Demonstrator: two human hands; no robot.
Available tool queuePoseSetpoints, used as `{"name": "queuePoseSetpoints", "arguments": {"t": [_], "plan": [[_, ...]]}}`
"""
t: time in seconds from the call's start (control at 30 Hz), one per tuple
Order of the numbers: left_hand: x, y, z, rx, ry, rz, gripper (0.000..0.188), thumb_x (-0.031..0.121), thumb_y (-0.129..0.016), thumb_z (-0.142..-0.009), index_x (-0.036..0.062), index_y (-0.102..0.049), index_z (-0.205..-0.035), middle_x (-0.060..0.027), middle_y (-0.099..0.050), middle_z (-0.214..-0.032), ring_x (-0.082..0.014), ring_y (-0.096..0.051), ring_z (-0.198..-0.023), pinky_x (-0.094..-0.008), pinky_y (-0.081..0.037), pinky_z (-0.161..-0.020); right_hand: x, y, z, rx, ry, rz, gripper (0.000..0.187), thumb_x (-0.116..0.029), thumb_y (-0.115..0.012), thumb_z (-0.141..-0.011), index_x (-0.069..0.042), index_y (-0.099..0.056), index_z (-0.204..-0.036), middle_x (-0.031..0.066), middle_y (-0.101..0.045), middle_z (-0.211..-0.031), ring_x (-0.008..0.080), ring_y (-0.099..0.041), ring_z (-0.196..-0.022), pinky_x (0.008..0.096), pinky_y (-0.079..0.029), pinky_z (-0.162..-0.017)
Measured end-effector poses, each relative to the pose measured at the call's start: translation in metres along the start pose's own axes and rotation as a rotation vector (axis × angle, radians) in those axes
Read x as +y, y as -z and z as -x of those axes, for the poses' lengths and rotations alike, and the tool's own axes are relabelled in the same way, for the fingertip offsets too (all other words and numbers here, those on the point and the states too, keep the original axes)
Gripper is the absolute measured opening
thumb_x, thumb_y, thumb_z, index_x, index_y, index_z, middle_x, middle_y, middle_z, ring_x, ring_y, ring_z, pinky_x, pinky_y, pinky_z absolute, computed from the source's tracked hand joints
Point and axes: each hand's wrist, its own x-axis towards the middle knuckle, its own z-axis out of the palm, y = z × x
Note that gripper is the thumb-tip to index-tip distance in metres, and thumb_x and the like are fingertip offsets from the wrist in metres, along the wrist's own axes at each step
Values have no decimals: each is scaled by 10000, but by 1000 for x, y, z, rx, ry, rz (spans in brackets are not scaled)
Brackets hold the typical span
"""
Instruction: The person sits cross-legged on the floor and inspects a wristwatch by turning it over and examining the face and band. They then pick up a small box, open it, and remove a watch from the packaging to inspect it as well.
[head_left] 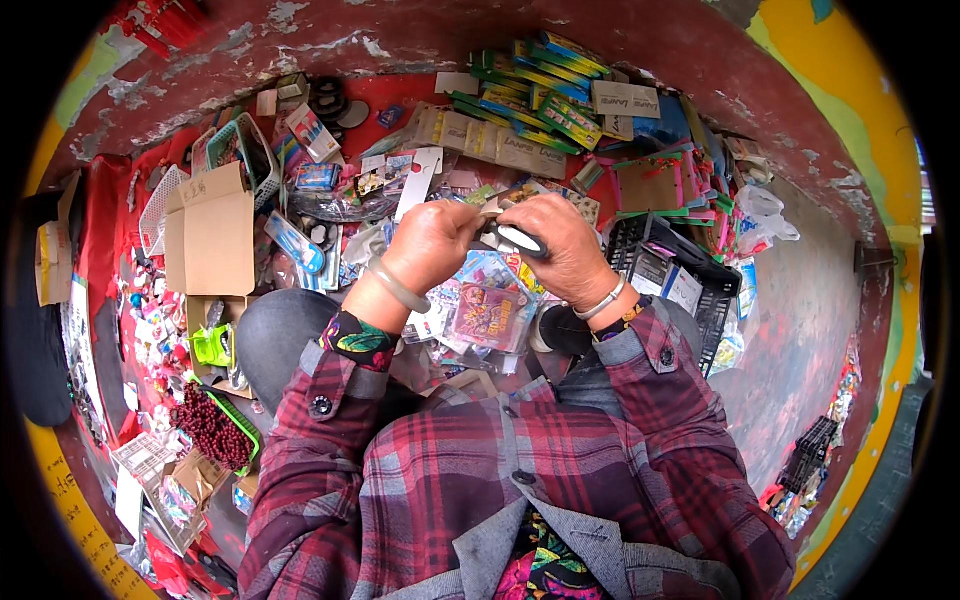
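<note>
My left hand (434, 240) and my right hand (556, 242) meet in front of me above a pile of small goods. In my right hand's closed fingers is a black object with a white oval face (520, 240); its kind is unclear. The left fingers are pinched close to its dark upper end, and what they grip is too small to make out. Directly below lie clear plastic packets, among them a reddish picture packet (485, 316). A white card with a red mark (418, 182) lies just beyond my left hand.
Stacked green-yellow boxes (565, 115) lie at the far side. An open cardboard box (210, 235), a teal basket (245, 155) and a green tray of dark red beads (213, 425) stand to my left. On the right are a black crate (715, 335) and pink-framed boards (655, 182).
</note>
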Motion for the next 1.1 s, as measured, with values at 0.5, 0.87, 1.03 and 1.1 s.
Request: {"name": "queuePoseSetpoints", "arguments": {"t": [0.5, 0.87, 1.03, 1.1], "plan": [[8, 19, -4, -56, -2, 223, 112, 80, -624, -799, -5, -641, -870, -122, -609, -715, -201, -580, -641, -287, -441, -591, 5, 21, -5, -50, -466, -669, 580, -10, -637, -674, -45, -452, -1222, 73, -510, -1198, 166, -511, -1064, 299, -431, -865], [15, 25, -4, -133, 94, 1005, 365, 138, -576, -856, -4, -498, -1183, -76, -591, -982, -129, -546, -882, -237, -438, -771, -2, 15, -7, -49, -611, -1028, 334, -92, -696, -763, -4, -581, -1063, 2, -609, -894, 83, -563, -838, 230, -458, -754], [21, 10, -1, -169, 265, 858, 586, 40, -632, -798, 2, -340, -1305, -94, -555, -1076, -136, -527, -945, -263, -438, -815, -1, 8, -5, 101, -572, -871, 291, -84, -683, -775, -10, -590, -1040, -1, -604, -890, 63, -550, -814, 206, -461, -696], [17, 3, 1, -116, 267, 750, 528, 46, -622, -811, -3, -383, -1279, -82, -564, -1065, -128, -523, -949, -262, -439, -815, 3, 2, -3, 126, -498, -850, 321, -68, -687, -767, -21, -570, -1063, 1, -606, -903, 65, -555, -806, 204, -468, -693]]}}
